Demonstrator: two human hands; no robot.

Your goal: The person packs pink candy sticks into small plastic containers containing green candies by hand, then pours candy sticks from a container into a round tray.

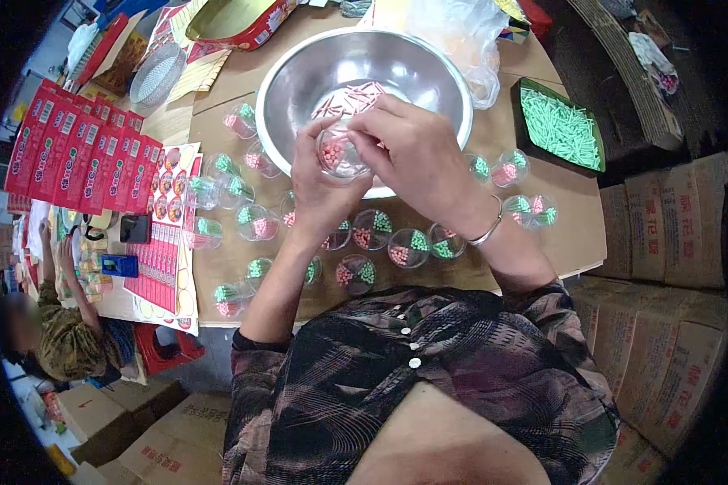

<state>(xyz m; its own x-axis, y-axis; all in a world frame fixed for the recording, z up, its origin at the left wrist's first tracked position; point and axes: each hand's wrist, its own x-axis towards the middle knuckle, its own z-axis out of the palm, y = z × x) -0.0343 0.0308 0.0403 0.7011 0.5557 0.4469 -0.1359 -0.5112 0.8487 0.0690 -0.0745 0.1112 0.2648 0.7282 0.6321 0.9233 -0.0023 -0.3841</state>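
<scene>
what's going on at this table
A person's left hand holds a clear cup with pink sticks over a steel bowl; the right hand is at its rim. More pink sticks lie in the bowl, and green sticks fill a dark tray. Nearby, several other cups hold both colours.

1 bowl [433, 97] of sticks [356, 95] sits toward the far edge of the worktop [554, 246], 1 bag [461, 40] just right of it. 1 tray [518, 113] of more sticks [562, 125] lies by the right edge. Cups [356, 273] flank the bowl and spread toward the near edge; boxes [89, 153] lie left of them, cartons [663, 218] beyond the right edge.
</scene>
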